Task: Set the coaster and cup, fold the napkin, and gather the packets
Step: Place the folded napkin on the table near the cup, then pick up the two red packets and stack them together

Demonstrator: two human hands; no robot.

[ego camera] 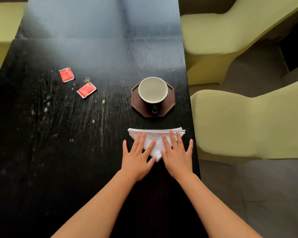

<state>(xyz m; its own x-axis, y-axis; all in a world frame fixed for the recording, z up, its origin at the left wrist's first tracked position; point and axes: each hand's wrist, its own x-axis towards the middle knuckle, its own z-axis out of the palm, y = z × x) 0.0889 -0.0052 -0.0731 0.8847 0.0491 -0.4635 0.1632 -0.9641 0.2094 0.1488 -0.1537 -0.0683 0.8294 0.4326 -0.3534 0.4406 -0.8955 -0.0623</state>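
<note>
While both my palms lie flat, I press the white cloth napkin (156, 143) against the tabletop (59, 134). My left hand (138, 158) has its fingers straight and spread across the napkin's left half, gripping nothing; my right hand (178, 156) lies the same way on the right half, fingers fanned, its little finger reaching past the cloth toward the tabletop's right edge. The napkin is folded into a soft triangle, its long layered edge on the far side and its point toward me, between my thumbs.

Just beyond it sits an octagonal dark brown coaster (169, 109) with a raised rim, and on that stands a round cup (153, 90), pale and glossy inside, dark outside, its small handle turned toward me.

Well to the left lie two flat red packets, one farther (66, 74) and one nearer (86, 90), with silvery crimped edges, close together but apart. The tabletop is black wood, its grain scuffed with pale streaks. Pale yellow-green upholstered chairs (239, 124) stand along the right side.
</note>
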